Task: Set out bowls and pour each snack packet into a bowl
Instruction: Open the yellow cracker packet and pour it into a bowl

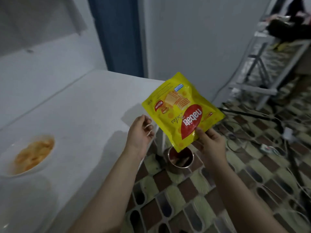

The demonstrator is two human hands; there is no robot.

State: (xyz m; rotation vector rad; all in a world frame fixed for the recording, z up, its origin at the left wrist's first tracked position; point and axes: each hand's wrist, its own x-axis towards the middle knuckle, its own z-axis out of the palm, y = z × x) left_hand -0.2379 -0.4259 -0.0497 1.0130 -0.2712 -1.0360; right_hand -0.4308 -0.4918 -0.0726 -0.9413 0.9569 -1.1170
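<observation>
A yellow snack packet [182, 110] with a red logo hangs upside down in the air past the table's right edge. My right hand [211, 142] pinches its lower right corner between thumb and fingers. Just left of the packet, my left hand [140, 132] is held up with its fingers loosely curled, holding nothing and not touching the packet. A white bowl [10, 167] with orange chips in it sits on the white table [87, 115] at the far left.
A metal bin [180, 159] with a red liner stands on the patterned floor directly below the packet. Cables and a power strip [267, 148] lie on the floor to the right. A metal rack [262, 68] leans at the back right.
</observation>
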